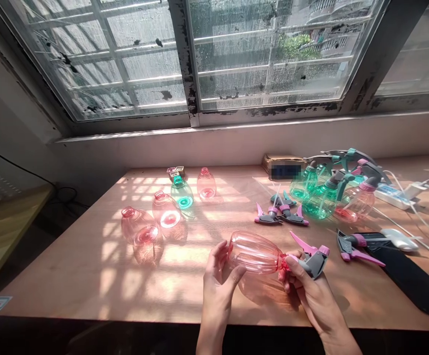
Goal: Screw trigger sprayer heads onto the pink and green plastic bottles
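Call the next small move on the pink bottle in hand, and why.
Probably twist the spray head at the neck with the right hand while the left hand steadies the base: the pink bottle lies sideways between both hands, head meeting its neck, tightness not visible.

Bare table (89,276) lies left of the hands; loose spray heads (281,214) crowd the right.

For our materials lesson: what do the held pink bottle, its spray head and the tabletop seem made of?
The pink bottle: transparent tinted plastic, glossy; sunlight passes through, casting a pink glow. The spray head: opaque plastic, matte-looking grey body, pink trigger. The tabletop: probably wood or wood-look laminate, smooth; grain too faint to tell.
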`<state>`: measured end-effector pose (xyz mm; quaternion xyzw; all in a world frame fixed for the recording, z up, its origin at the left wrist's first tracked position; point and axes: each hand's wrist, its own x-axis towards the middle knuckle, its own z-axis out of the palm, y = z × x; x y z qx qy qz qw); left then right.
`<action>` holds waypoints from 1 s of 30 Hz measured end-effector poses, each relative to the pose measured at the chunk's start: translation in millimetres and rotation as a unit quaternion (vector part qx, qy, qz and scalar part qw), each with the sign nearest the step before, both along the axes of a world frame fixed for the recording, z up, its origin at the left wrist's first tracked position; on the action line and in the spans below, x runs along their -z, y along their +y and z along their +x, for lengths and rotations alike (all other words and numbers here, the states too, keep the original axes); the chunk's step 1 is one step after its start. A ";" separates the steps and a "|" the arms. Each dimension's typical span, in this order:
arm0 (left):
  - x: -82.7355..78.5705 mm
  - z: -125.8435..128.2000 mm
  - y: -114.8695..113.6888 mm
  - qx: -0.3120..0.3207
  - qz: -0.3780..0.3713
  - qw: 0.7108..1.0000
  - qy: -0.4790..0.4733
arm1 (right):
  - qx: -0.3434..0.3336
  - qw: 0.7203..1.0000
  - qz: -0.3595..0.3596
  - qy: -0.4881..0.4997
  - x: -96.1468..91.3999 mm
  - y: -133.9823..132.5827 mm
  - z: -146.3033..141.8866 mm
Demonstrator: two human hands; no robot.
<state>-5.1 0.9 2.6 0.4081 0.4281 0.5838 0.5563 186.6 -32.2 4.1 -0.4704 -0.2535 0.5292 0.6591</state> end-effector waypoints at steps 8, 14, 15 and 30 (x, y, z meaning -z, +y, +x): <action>-0.3 -0.7 0.2 0.035 0.008 0.999 -0.014 | 0.003 1.000 0.006 0.000 -4.6 1.0 -1.4; -0.3 0.5 -0.3 0.029 0.012 0.999 -0.016 | -0.004 1.000 0.001 -0.001 -3.4 0.2 -0.6; -0.1 0.7 0.0 0.026 0.010 0.999 -0.018 | -0.003 1.000 0.002 -0.003 -3.2 0.1 -0.7; -6.9 0.2 -1.9 0.060 0.015 0.998 -0.004 | 0.007 1.000 0.003 0.013 -6.6 1.6 -0.9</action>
